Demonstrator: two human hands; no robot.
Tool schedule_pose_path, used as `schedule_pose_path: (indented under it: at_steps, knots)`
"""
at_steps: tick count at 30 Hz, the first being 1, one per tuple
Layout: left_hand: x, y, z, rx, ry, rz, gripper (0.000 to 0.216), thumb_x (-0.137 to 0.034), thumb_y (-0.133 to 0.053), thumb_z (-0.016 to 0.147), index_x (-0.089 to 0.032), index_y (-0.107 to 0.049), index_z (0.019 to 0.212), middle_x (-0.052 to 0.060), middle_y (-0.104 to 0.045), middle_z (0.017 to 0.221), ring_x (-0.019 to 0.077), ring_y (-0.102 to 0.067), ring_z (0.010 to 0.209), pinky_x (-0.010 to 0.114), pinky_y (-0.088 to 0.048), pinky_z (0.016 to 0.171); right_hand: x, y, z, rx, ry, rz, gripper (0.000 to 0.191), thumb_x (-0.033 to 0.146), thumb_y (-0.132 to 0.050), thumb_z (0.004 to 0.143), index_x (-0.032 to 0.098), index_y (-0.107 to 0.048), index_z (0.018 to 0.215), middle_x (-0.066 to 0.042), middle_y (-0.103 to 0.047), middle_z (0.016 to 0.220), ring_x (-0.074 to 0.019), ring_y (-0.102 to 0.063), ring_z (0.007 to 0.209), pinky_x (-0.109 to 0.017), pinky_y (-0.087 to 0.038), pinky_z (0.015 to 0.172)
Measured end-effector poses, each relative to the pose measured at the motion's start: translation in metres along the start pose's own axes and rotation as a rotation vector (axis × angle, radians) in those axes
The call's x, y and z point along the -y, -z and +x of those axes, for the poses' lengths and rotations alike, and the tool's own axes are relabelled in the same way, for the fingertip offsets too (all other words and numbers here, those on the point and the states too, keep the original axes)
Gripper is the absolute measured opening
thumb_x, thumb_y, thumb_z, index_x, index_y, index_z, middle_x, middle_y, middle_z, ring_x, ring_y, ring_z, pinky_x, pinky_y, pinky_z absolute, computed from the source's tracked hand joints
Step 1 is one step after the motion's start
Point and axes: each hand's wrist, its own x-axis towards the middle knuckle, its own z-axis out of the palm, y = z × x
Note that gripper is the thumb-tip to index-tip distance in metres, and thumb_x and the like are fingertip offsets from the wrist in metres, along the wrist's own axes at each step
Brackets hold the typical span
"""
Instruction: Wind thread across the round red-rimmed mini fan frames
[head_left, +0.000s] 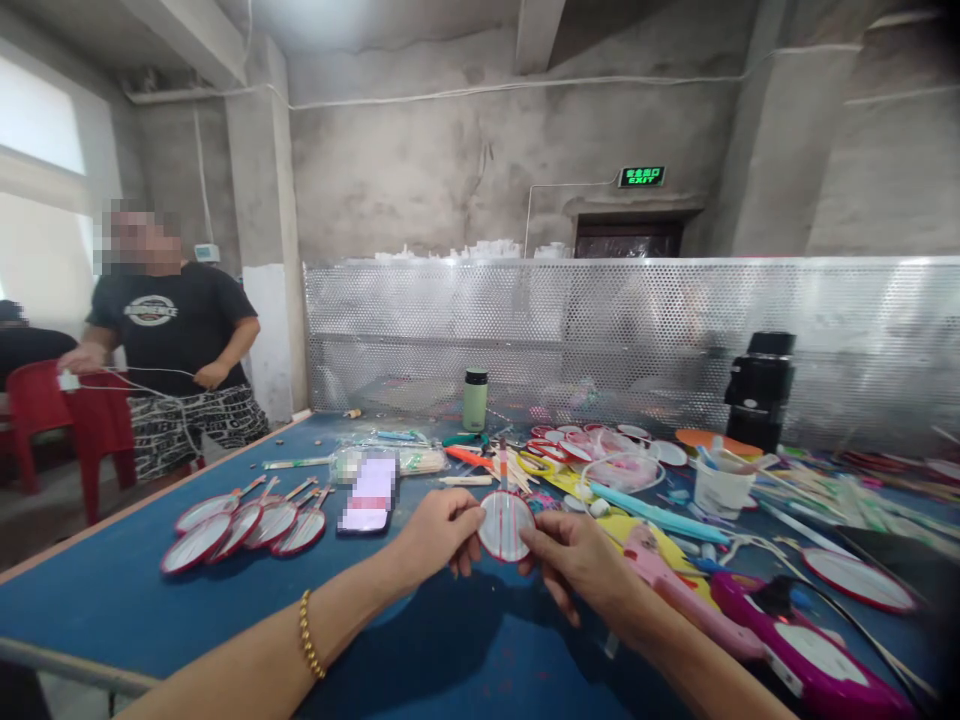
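A small round hand fan with a pale face, a red rim and a short handle pointing away from me is held upright above the blue table. On its left edge my left hand pinches the rim between thumb and fingers. From the other side my right hand grips the right edge, its thumb on the face and its lower fingers loosely curled. Several similar red-rimmed fans lie overlapped on the table to the left. A phone with a lit screen rests just beyond my left hand.
To the right lie a pink glue gun, a purple device with a cable and a white cup of tools. A green bottle and a black flask stand before the perforated metal screen. A person holding a white cord stands left.
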Motion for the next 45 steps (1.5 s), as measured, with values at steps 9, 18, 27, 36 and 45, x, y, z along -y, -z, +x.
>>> schedule_pose_path:
  at_steps: [9, 18, 27, 36, 45]
  knots:
    - [0.009, 0.007, 0.000, -0.024, 0.054, 0.090, 0.021, -0.033, -0.055, 0.084, -0.018, -0.051, 0.070, -0.001, -0.062, 0.054, 0.0092, -0.053, 0.037, 0.016, -0.037, 0.036, -0.004, -0.003, 0.002, -0.008, 0.011, -0.017, 0.060, 0.076, -0.056, 0.075, 0.016, -0.058, 0.081, -0.003, -0.070, 0.071, -0.0062, -0.048, 0.031, -0.018, -0.037, 0.028]
    - [0.014, 0.007, -0.003, -0.002, 0.140, 0.251, 0.018, -0.024, -0.054, 0.083, -0.018, -0.052, 0.066, -0.003, -0.058, 0.049, 0.0078, -0.049, 0.033, 0.015, -0.030, 0.033, 0.001, 0.015, 0.001, -0.182, 0.084, -0.031, 0.062, 0.079, -0.055, 0.075, 0.017, -0.056, 0.072, 0.003, -0.052, 0.041, -0.0075, -0.041, 0.027, -0.017, -0.030, 0.026]
    - [0.015, 0.013, -0.008, -0.007, 0.125, 0.328, 0.019, -0.022, -0.051, 0.084, -0.018, -0.052, 0.066, -0.003, -0.059, 0.051, 0.0077, -0.050, 0.035, 0.015, -0.031, 0.035, 0.009, 0.016, -0.002, -0.190, 0.088, 0.014, 0.057, 0.073, -0.062, 0.072, 0.017, -0.058, 0.081, 0.002, -0.059, 0.050, -0.0080, -0.042, 0.028, -0.019, -0.033, 0.026]
    - [0.014, 0.047, -0.052, -0.108, 0.171, 0.352, 0.022, -0.029, -0.046, 0.088, -0.019, -0.051, 0.070, -0.003, -0.060, 0.052, 0.0088, -0.050, 0.035, 0.017, -0.032, 0.034, 0.010, 0.014, -0.001, -0.168, 0.059, -0.002, 0.055, 0.069, -0.067, 0.065, 0.017, -0.060, 0.080, 0.000, -0.062, 0.058, -0.0072, -0.043, 0.030, -0.020, -0.035, 0.025]
    - [0.024, 0.101, -0.120, -0.343, 0.219, 0.456, 0.028, -0.036, -0.043, 0.091, -0.019, -0.050, 0.070, -0.003, -0.060, 0.051, 0.0077, -0.045, 0.034, 0.018, -0.031, 0.038, 0.000, 0.013, 0.008, -0.090, 0.044, -0.147, 0.059, 0.069, -0.066, 0.069, 0.015, -0.067, 0.094, -0.002, -0.065, 0.066, -0.0079, -0.046, 0.032, -0.019, -0.032, 0.026]
